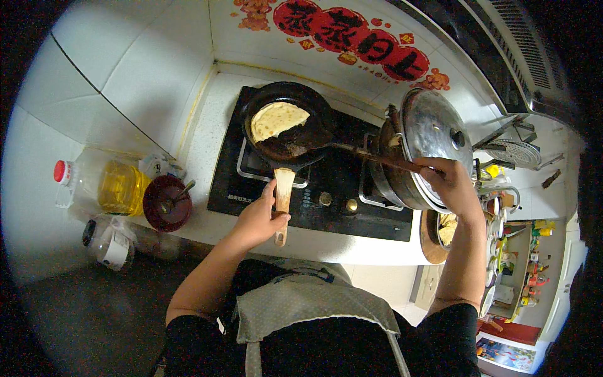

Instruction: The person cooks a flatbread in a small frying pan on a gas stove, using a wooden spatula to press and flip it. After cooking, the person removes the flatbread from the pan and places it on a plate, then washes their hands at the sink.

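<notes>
A dark frying pan (286, 89) stands on the left burner of a black gas cooktop (325, 221). Inside it lies a folded flatbread (279, 120), pale with light brown spots. My left hand (259, 214) is around the pan's wooden handle (283, 188), thumb on the near side. In my right hand (445, 181) is the long handle of a dark spatula (377, 156). Its blade reaches into the pan, close to the flatbread's lower right edge; whether they touch I cannot tell.
Under my right forearm's reach stands a large lidded metal pot (435, 122) on the right burner. Left are an oil bottle (120, 186), a dark red bowl (160, 212) with a spoon, and a jar (110, 247). More flatbread (447, 228) sits right. A range hood (513, 56) overhangs.
</notes>
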`<state>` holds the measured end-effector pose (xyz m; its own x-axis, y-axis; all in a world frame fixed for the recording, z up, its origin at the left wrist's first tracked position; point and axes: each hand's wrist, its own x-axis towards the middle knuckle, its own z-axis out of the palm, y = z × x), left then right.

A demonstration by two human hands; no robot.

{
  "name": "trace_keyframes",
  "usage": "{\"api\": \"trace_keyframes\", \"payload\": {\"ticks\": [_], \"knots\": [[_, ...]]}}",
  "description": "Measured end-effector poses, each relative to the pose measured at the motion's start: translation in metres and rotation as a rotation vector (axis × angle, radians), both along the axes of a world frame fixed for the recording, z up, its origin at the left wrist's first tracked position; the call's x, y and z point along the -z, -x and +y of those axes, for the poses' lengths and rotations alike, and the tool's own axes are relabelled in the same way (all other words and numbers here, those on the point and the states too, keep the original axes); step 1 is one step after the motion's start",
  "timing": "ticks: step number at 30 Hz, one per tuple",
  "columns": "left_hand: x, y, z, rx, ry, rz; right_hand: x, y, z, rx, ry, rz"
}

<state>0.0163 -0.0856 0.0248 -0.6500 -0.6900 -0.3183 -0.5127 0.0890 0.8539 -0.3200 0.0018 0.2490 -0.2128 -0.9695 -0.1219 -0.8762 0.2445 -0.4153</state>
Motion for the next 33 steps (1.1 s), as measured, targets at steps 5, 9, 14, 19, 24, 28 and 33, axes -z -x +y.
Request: {"api": "trace_keyframes", "payload": {"ticks": [5, 9, 14, 19, 24, 28, 33], "knots": [[0.000, -0.001, -0.004, -0.024, 0.073, 0.026, 0.018, 0.001, -0.005, 0.105, -0.078, -0.034], [-0.017, -0.007, -0.034, -0.127, 0.326, 0.053, 0.019, 0.017, -0.001, 0.088, -0.073, -0.077], [-0.025, 0.022, -0.110, -0.032, 0.658, -0.090, 0.026, 0.007, -0.020, 0.047, -0.041, 0.041], [0.016, 0.064, -0.175, 0.098, 0.844, -0.254, 0.019, 0.013, -0.030, 0.061, -0.094, 0.001], [0.013, 0.087, -0.198, 0.285, 0.788, -0.580, 0.016, 0.022, -0.045, 0.044, -0.166, 0.038], [0.018, 0.084, -0.208, 0.375, 0.784, -0.629, 0.026, 0.021, -0.047, -0.009, -0.126, 0.050], [0.015, 0.080, -0.208, 0.338, 0.768, -0.637, 0.021, 0.000, -0.045, -0.023, -0.045, 0.175]]}}
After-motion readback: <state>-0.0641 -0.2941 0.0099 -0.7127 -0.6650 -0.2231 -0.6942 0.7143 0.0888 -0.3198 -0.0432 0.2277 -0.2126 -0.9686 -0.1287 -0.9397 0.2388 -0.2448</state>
